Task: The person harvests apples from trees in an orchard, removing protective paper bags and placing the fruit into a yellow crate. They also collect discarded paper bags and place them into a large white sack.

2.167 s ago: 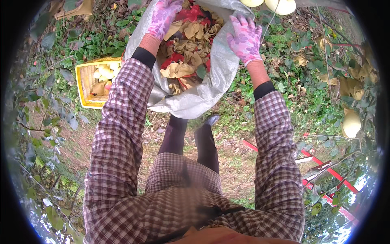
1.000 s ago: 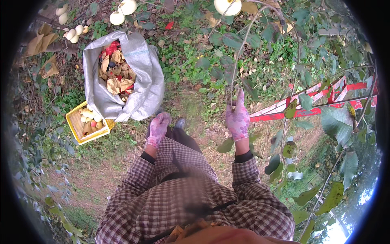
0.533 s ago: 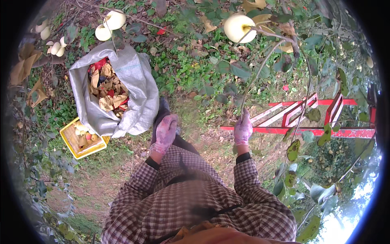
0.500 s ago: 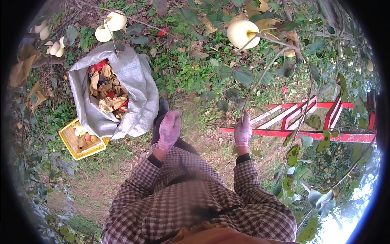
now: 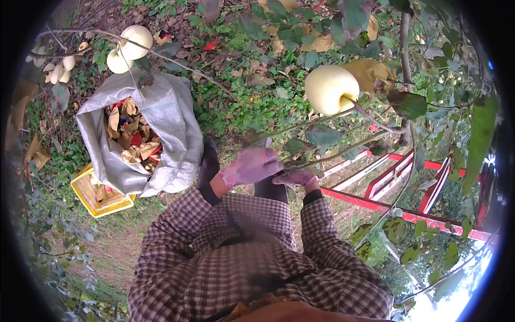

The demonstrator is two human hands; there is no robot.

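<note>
My left hand (image 5: 251, 167), in a pink-and-white glove, is closed, with its fingers toward my right hand; whatever it holds is hidden. My right hand (image 5: 295, 178), gloved alike, has its fingers pressed together beside the left fingertips. A small dark bit shows between the two hands, too unclear to name. A thin leafy branch (image 5: 343, 151) reaches down to just above the right hand; whether the fingers touch it I cannot tell. Farther up that branch hangs a large pale yellow apple (image 5: 328, 88), with a brown paper bag (image 5: 369, 75) behind it.
At left stands a silvery woven sack (image 5: 179, 123) full of brown and red paper scraps. Beside it sits a yellow crate (image 5: 102, 206) with some fruit. Two pale apples (image 5: 136, 42) hang at upper left. A red-and-white ladder (image 5: 391, 208) lies across the right side among leaves.
My left hand has moved right and up, and my right hand left and slightly down, so they now meet. The view has shifted, with the large apple appearing nearer and lower.
</note>
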